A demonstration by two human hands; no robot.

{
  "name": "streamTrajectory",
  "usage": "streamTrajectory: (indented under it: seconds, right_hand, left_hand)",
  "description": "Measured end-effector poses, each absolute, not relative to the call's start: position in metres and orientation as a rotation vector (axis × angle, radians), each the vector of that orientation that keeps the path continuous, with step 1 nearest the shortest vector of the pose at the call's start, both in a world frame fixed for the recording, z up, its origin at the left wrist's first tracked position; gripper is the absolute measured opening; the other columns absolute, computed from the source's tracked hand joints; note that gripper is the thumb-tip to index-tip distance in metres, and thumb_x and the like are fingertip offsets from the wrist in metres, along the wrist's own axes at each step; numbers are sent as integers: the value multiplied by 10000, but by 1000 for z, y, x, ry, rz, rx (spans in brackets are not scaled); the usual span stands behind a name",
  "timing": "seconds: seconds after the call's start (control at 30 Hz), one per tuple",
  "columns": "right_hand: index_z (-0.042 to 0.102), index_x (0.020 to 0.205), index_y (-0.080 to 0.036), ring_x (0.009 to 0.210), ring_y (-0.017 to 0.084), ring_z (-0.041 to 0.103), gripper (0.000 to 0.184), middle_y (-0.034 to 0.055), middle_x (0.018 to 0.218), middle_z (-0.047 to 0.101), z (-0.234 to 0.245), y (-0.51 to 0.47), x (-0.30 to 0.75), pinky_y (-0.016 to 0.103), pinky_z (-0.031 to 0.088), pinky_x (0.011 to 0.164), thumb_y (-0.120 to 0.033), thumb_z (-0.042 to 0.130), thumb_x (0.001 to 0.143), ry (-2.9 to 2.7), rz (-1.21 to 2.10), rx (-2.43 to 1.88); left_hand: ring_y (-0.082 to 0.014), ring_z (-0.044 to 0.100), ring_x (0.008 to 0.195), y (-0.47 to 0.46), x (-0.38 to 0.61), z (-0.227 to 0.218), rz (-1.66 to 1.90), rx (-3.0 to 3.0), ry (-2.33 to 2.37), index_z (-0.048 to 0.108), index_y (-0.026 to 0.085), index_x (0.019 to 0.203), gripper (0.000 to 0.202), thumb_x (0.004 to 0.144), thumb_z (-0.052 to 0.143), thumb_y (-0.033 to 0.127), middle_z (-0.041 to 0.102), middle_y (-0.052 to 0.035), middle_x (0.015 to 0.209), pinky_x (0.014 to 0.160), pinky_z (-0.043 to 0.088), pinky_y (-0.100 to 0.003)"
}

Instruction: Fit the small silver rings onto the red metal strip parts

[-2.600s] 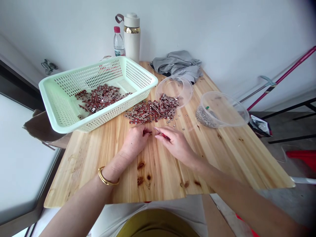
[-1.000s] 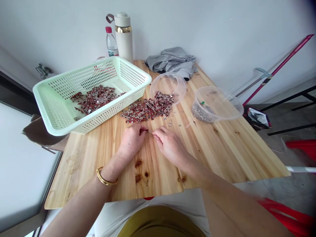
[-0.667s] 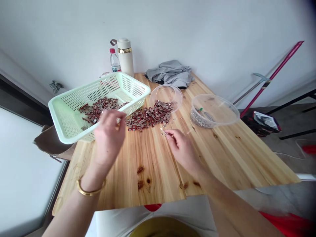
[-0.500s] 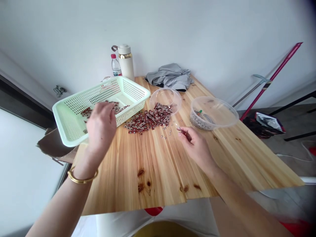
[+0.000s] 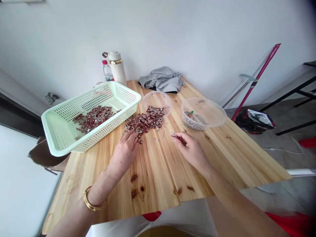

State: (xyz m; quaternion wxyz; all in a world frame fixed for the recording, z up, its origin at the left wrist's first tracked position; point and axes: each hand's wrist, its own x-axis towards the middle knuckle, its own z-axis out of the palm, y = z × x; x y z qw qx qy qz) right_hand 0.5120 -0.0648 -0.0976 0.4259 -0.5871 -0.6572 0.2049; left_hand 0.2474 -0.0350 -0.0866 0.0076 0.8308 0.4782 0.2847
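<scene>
My left hand [image 5: 124, 152] rests on the wooden table [image 5: 158, 171], fingers stretched out and touching the near edge of a pile of small red-brown plates [image 5: 145, 120]. My right hand [image 5: 191, 148] is closed in a pinch on a thin red-handled tool [image 5: 178, 137] whose tip points toward several tiny metal pieces [image 5: 161, 133] scattered on the wood. A pale green perforated basket [image 5: 61, 138] to the left holds more of the red-brown plates [image 5: 93, 117].
A small clear bowl [image 5: 156, 98] sits behind the pile; a larger clear bowl [image 5: 209, 113] holds silvery bits. A white flask [image 5: 116, 67], water bottle [image 5: 107, 71] and grey cloth [image 5: 160, 79] stand at the back. A red pole [image 5: 256, 79] leans right.
My left hand carried a plate to the green basket, let it go there, and came back to the pile's edge. My right hand moved right, still pinching the tool.
</scene>
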Motion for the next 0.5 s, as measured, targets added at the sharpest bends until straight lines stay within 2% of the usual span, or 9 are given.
streamTrajectory:
  seconds: [0.13,0.2,0.37,0.5]
  right_hand:
    - [630,866,-197,754,169,638,58,40,854,693,-97,-54,503,282,482,688,-220,578,871,-1867,485,-1453]
    - [628,828,-196,763,172,631,73,37,840,680,-95,-48,495,284,467,696,-197,577,880,-2003,401,-1455]
    - [668,827,-197,701,168,609,162,59,890,677,-87,-40,479,282,398,606,-164,536,915,-2370,94,-1499]
    - [686,876,-195,703,173,614,173,59,900,683,-81,-35,483,286,389,596,-167,523,928,-2422,76,-1504]
  left_hand:
    - [-261,579,975,-33,246,-81,766,2565,1579,665,176,944,141,907,530,160,668,-98,1018,849,540,-443]
    - [-262,577,933,-29,240,-83,692,2558,1588,675,175,884,120,886,557,152,671,-92,952,825,538,-436]
    - [-232,609,959,-23,226,-92,730,2517,1497,679,177,941,168,852,565,92,657,-84,1003,858,529,-382]
    - [-211,623,929,-27,232,-91,784,2482,1440,674,163,942,136,875,565,118,656,-84,985,832,538,-356]
